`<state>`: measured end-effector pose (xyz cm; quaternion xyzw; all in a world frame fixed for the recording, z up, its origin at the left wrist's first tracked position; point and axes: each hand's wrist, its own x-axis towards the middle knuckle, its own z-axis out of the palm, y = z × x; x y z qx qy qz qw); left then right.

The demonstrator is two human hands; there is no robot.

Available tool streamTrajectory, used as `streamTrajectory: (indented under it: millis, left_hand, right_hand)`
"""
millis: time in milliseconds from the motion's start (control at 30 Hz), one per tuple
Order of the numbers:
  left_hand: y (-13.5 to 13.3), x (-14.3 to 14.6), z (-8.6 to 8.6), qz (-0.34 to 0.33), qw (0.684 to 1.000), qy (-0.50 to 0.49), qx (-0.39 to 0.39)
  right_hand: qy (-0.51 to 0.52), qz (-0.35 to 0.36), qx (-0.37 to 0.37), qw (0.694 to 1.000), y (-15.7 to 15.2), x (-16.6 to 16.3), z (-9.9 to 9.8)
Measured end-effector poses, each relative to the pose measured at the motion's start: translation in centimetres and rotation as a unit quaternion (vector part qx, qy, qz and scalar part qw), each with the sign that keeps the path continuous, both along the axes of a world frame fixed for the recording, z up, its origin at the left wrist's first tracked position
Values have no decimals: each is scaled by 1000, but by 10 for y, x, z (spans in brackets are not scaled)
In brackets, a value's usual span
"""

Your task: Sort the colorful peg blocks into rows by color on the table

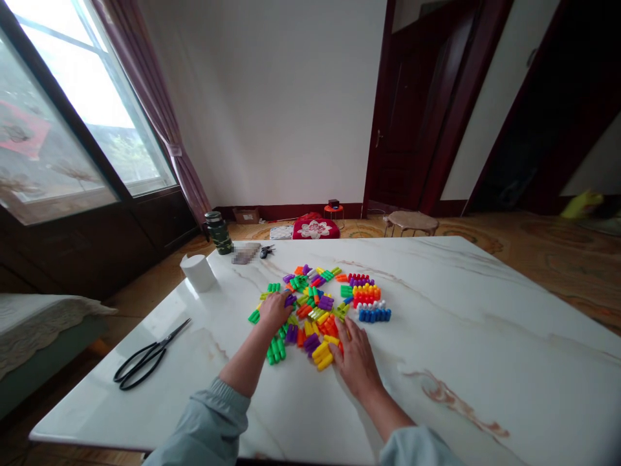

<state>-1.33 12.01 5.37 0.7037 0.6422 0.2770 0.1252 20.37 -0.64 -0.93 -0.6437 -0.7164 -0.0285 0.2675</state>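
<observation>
A heap of colourful plastic building blocks (305,312), made up of short joined tubes, lies on the white marble-patterned table (485,310). My left hand (275,310) reaches into the left side of the heap, its fingers curled at a purple block (290,300). At the heap's right front edge, my right hand (358,359) rests palm down with its fingers spread, touching orange and yellow blocks. A yellow block (322,356) lies beside its thumb. To the right stand rows of joined blocks sorted by colour, among them a red-orange row (367,298) and a blue row (375,315).
Black-handled scissors (148,359) lie at the table's left. Behind them are a white paper roll (198,272), a camouflage-patterned flask (218,233), a blurred-out flat item (246,253) and a small dark tool (266,251). A stool (412,222) stands beyond the far edge.
</observation>
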Motion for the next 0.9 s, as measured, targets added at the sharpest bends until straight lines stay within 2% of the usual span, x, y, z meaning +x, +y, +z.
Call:
streamTrajectory:
  millis: [133,233,333,400,467,533,667,767,900]
  left_hand:
    - [-9,17,4,-11,994,-103,26]
    - [-26,36,-4,-60,982,-179,-3]
    - [-43,52,-16,-134,935,-326,-39]
    - [-53,57,-22,-144,919,-366,-2]
    - [-62,59,-26,-155,934,-314,76]
    - [-70,60,-28,-205,941,-235,134]
    - [-85,63,-30,-290,934,-125,165]
    - [-91,67,-32,-302,927,-80,206]
    - [-90,68,-38,-277,919,-41,279]
  right_hand:
    - [11,5,15,1000,1,1,-11]
    - [27,0,40,999,1,1,-16]
    - [22,2,75,997,-2,1,-11]
    - [10,25,96,995,-5,1,-3]
    - [4,51,113,992,-8,2,6]
    - [6,78,123,989,-10,3,12]
    - [10,133,145,980,-12,3,15]
    - [26,149,177,973,-12,2,13]
    - [47,171,167,970,-12,2,13]
